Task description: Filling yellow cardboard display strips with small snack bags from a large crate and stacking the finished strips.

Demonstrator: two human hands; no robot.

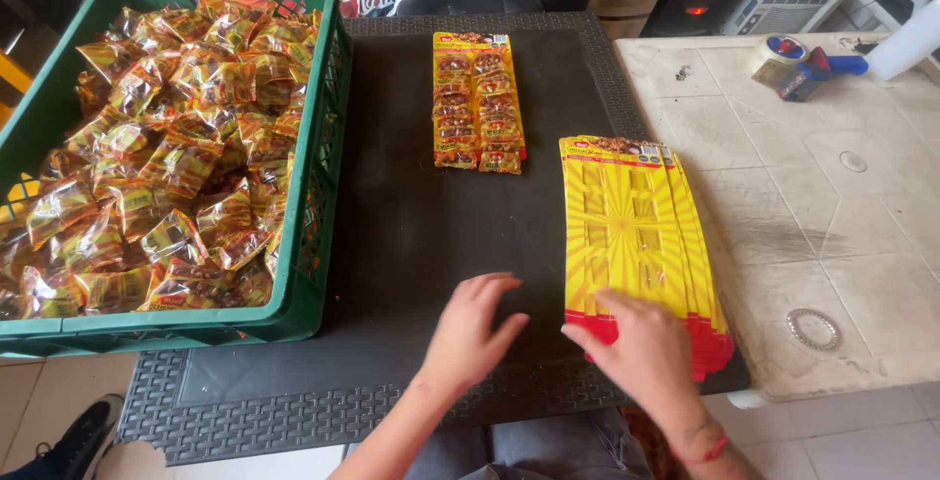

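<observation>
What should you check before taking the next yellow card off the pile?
1. Right hand on the pile of yellow cards: ok, fingers rest on its near red edge.
2. Left hand free: ok, open and flat on the black mat, holding nothing.
3. Only one card pinched: cannot tell, the hand hides the edge.
4. Space on the mat: ok, bare in front of the hands.
5. Snack packets within reach: ok, the green crate is full.
6. Filled card out of the way: ok, it lies farther back.
</observation>
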